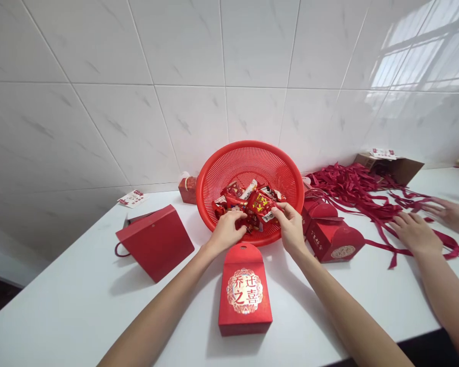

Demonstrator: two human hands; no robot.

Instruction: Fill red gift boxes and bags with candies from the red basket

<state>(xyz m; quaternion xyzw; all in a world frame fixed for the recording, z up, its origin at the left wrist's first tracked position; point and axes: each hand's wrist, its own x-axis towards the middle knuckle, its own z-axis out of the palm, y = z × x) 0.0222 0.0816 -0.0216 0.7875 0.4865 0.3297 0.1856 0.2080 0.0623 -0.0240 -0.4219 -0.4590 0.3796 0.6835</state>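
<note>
Sweets (pixel 234 188) lie low in the red basket (pixel 252 155); inside its near right, our right hand (pixel 294 229) pinches a packet (pixel 260 204), and over its near left our left hand (pixel 225 232) curls, though we cannot tell its hold.

a basket (pixel 248 149) of packets (pixel 248 196) sits near the table's (pixel 80 306) far edge; one box (pixel 245 298) before it, another (pixel 156 242) left, ribbons (pixel 344 186) right.
</note>
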